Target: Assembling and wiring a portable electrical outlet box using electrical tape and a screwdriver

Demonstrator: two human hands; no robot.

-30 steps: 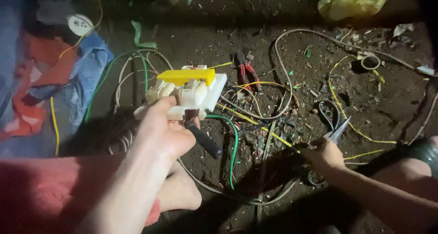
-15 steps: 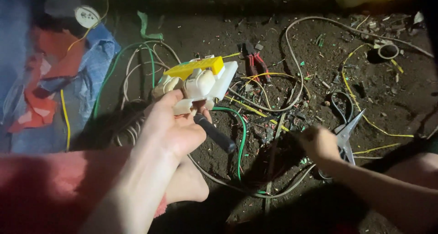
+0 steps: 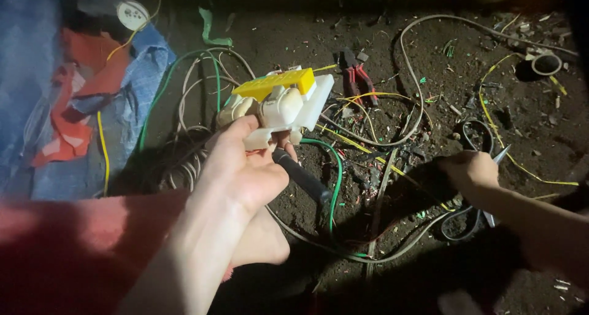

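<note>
Gripping a white-and-yellow socket block [image 3: 279,103] in the left hand [image 3: 245,167], right hand [image 3: 471,171] clutching scissors [image 3: 498,158]

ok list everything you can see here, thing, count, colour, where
socket block: one, white with a yellow strip, held in the left hand
dark-handled tool: one, black, under that hand
pliers: one, red handles, on the dirt at top centre
wires: many, green, yellow and grey, tangled on the ground
round fitting: one, white, top left
cloth: blue and red, at left
tape roll: one, pale, top right
scissors: one, metal, in the right hand
left hand: centre
right hand: at right
</note>
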